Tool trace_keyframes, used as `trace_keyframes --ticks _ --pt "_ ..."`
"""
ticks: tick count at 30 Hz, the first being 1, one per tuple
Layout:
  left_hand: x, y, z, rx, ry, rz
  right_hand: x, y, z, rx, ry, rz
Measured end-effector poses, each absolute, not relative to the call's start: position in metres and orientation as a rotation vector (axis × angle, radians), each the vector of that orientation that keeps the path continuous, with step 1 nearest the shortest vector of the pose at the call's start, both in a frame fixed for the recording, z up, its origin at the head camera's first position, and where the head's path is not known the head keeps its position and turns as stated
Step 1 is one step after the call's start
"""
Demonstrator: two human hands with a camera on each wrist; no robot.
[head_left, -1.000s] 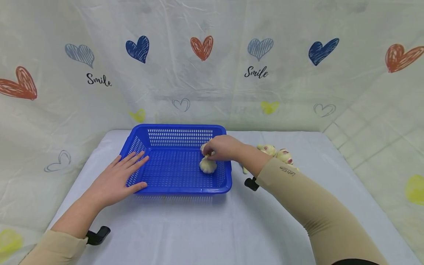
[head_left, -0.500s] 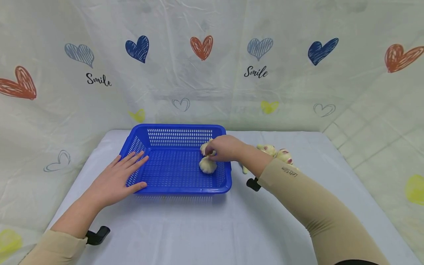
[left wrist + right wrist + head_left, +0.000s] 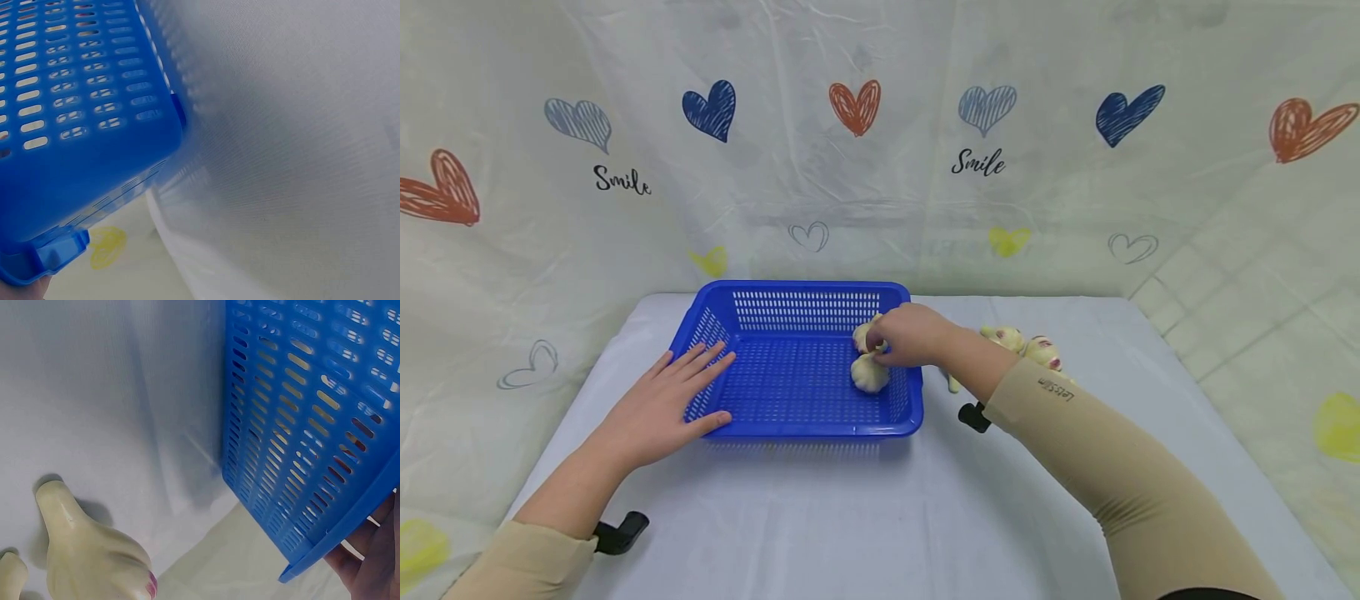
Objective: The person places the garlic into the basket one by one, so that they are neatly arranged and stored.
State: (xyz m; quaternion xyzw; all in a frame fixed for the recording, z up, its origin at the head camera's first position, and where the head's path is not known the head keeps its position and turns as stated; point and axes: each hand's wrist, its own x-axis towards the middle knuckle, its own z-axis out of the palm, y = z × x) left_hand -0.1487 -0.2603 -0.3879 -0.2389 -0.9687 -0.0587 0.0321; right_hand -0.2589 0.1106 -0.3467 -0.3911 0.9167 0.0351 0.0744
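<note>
A blue perforated plastic basket (image 3: 790, 432) stands on the white-covered table. My left hand (image 3: 662, 412) lies with spread, straight fingers over its left rim. Inside, at the right end, sit two pale garlic bulbs: a front garlic bulb (image 3: 869, 377) and, just behind, another garlic bulb (image 3: 860, 337) partly covered by my fingers. My right hand (image 3: 910, 335) reaches over the right rim and pinches the front bulb by its stem. In the right wrist view that hand shows only partly, beyond the basket wall (image 3: 294, 444).
To the right of the basket, partly behind my right forearm, several more garlic bulbs (image 3: 1043, 353) with purple patches lie on the tablecloth (image 3: 820, 517). One garlic bulb (image 3: 94, 556) shows close up in the right wrist view. A heart-printed curtain (image 3: 910, 192) hangs behind the table.
My right hand and forearm have shifted very slightly to the right, while the front garlic bulb stays in the same spot in the basket. The left hand keeps its place.
</note>
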Motion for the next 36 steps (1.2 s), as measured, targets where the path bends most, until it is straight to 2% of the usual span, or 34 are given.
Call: trace_keyframes --ticks 11,22,36 --pt "-0.148 -0.259 -0.386 -0.731 -2.991 -0.176 -0.258 0.109 -0.345 -1.172 2.754 0.124" --pt "-0.147 -0.259 -0.386 -0.721 -2.984 -0.178 -0.258 0.117 -0.33 -1.197 2.764 -0.057" --pt "-0.147 -0.26 -0.388 -0.738 -2.974 -0.188 -0.237 0.158 -0.304 -1.223 2.849 -0.214"
